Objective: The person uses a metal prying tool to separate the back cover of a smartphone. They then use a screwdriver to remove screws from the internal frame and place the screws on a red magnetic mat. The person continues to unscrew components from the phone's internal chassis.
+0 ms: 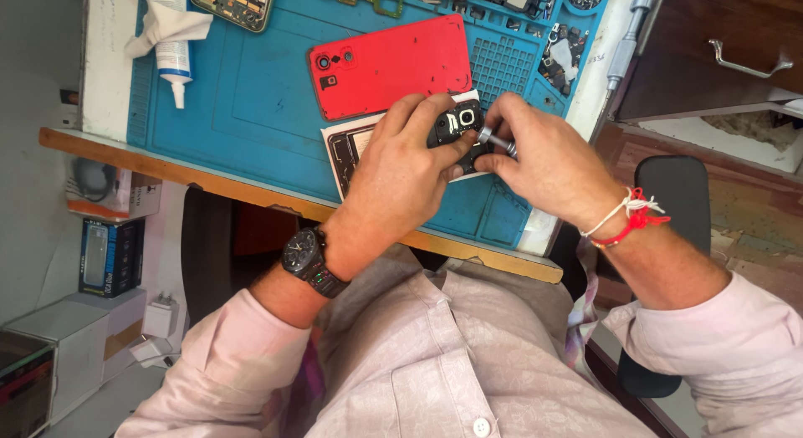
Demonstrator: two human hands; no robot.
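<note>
- Lying on the blue work mat, the opened phone has its long axis running from the camera module leftward
- left hand presses fingers closed on the module; right hand grips a metal screwdriver
- red back cover just beyond the phone; white tube well left

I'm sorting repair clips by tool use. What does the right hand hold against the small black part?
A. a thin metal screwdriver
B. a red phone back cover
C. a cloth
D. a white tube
A: the right hand pinches a thin metal screwdriver whose tip meets the small black part steadied by the left hand.
</note>
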